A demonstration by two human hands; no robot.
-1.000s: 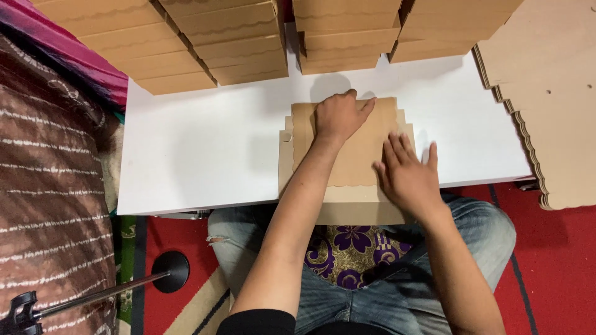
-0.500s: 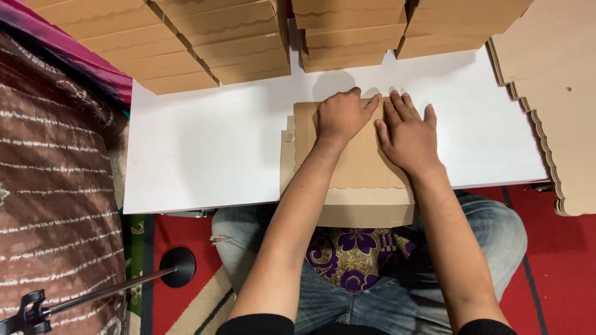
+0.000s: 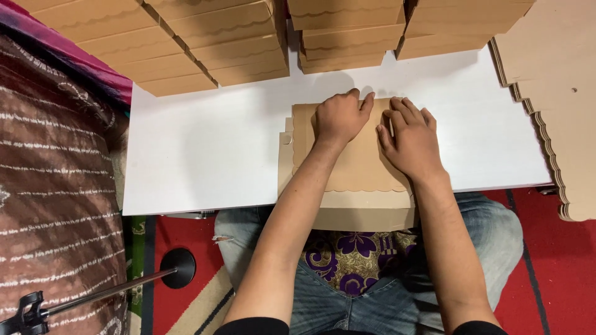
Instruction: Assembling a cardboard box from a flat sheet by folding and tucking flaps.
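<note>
A flat brown cardboard box blank (image 3: 360, 170) with a scalloped flap lies on the white table (image 3: 205, 149), its near part hanging over the front edge above my lap. My left hand (image 3: 338, 118) rests palm down on its far left part, fingers bent at the far edge. My right hand (image 3: 410, 139) lies flat beside it on the far right part, fingers spread a little. Both hands press on the cardboard; neither grips it.
Stacks of folded brown cardboard boxes (image 3: 217, 43) line the table's far edge. A pile of flat scalloped cardboard sheets (image 3: 552, 105) lies at the right. A patterned brown cloth (image 3: 56, 186) is at the left, a black stand (image 3: 177, 268) on the red floor.
My right hand moved from the near right of the cardboard up to its far part beside my left hand. The left hand stayed at the far edge.
</note>
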